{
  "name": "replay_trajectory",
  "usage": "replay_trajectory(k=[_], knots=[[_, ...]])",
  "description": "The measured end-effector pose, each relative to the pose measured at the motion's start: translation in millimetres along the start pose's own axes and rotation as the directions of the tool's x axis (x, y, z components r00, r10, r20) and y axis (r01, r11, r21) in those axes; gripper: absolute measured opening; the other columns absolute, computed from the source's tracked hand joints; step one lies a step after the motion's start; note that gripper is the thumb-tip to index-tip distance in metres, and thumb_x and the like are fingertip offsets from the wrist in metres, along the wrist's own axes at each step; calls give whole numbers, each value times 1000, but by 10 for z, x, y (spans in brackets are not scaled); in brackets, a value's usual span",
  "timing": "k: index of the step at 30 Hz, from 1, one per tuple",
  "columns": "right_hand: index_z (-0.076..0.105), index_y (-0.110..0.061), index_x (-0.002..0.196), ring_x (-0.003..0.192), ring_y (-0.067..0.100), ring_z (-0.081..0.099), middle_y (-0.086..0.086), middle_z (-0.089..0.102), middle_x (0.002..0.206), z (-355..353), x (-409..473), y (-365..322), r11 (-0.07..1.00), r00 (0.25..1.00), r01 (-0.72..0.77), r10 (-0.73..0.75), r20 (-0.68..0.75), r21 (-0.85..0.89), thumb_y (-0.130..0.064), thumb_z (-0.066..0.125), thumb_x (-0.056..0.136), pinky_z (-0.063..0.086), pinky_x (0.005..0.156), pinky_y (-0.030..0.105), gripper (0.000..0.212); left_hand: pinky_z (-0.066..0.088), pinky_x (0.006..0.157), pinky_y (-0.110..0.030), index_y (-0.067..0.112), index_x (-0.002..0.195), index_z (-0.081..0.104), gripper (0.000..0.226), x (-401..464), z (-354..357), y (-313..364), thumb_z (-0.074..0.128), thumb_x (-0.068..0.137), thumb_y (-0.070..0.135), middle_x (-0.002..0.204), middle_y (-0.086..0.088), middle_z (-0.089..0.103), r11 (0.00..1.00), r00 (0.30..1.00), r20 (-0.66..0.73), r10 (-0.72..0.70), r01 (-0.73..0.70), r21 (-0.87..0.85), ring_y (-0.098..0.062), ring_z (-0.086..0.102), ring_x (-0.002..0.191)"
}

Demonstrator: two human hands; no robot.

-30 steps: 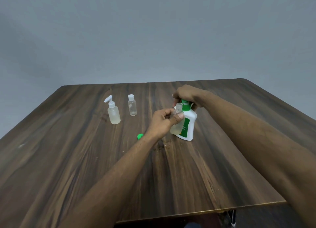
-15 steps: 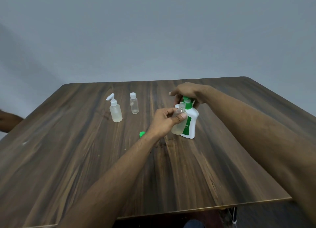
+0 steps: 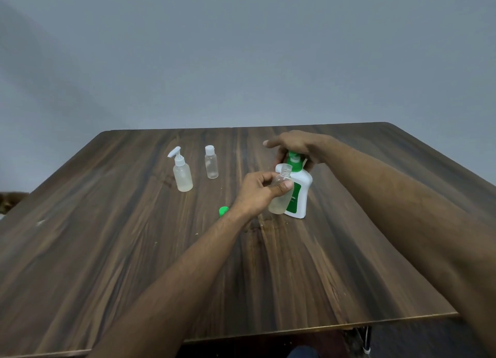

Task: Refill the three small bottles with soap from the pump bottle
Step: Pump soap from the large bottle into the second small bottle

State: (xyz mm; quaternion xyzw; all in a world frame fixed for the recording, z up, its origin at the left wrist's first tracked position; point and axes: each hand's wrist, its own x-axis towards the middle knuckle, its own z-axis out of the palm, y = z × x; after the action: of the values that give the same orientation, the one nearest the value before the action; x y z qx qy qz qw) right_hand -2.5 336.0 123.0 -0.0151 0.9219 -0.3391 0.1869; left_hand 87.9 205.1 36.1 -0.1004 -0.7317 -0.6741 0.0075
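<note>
A white pump bottle (image 3: 302, 194) with a green pump head and green label stands mid-table. My right hand (image 3: 294, 144) rests over the pump head, fingers spread across it. My left hand (image 3: 259, 194) grips a small clear bottle (image 3: 280, 196), uncapped, its open neck held up against the pump's nozzle; pale soap sits in its lower part. Its green cap (image 3: 223, 211) lies on the table beside my left wrist. Two more small bottles stand at the back left: one with a white pump top (image 3: 182, 174) and one with a white cap (image 3: 211, 162).
The dark wooden table (image 3: 134, 250) runs to a front edge near me and a right edge past my right forearm. A grey wall rises behind it. A metal table leg (image 3: 366, 339) shows under the front right corner.
My right hand has risen a little off the pump head, which has come up with it. The left hand keeps the small bottle at the nozzle. The camera has tilted slightly.
</note>
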Motion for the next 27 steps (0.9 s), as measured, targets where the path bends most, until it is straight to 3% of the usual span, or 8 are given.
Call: replay_trajectory(k=[8,11,17,22,27], knots=[[75,-8,76,60,24,65,10,75,79,66,90,75,998,989,56,-59,-132,-31,-37,53,98,49,56,29,43,55,89,-39,11,97,75,12,-4,7,-6,74,86,17,98,-7,74,999,1000,2,22,-22,-28,-13,68,89],[75,-9,75,61,24,65,10,75,80,58,96,85,998,990,57,-60,-128,-23,-42,54,98,50,58,31,45,55,90,-40,13,96,75,11,-5,11,-5,74,85,17,98,-6,74,1000,1000,-3,21,-21,-16,-14,68,90],[74,-8,81,78,28,68,10,73,83,-5,41,30,1000,1000,24,-23,-17,12,-65,59,89,56,82,43,60,53,94,-44,10,96,75,12,6,4,10,74,85,15,95,-7,74,1000,1000,5,24,-24,-4,-16,67,90],[76,-9,77,66,25,67,9,76,81,42,65,56,998,995,53,-55,-80,-23,-49,59,95,52,63,33,47,54,95,-46,15,92,75,8,14,2,0,75,84,16,94,-6,75,1000,1000,5,28,-28,-11,-19,69,92],[76,-11,72,67,26,67,10,76,81,59,98,79,998,992,63,-65,-106,-22,-50,58,95,52,62,33,49,54,93,-44,13,93,75,9,24,7,-2,75,84,16,95,-7,75,999,999,-4,36,-36,-7,-17,68,90]])
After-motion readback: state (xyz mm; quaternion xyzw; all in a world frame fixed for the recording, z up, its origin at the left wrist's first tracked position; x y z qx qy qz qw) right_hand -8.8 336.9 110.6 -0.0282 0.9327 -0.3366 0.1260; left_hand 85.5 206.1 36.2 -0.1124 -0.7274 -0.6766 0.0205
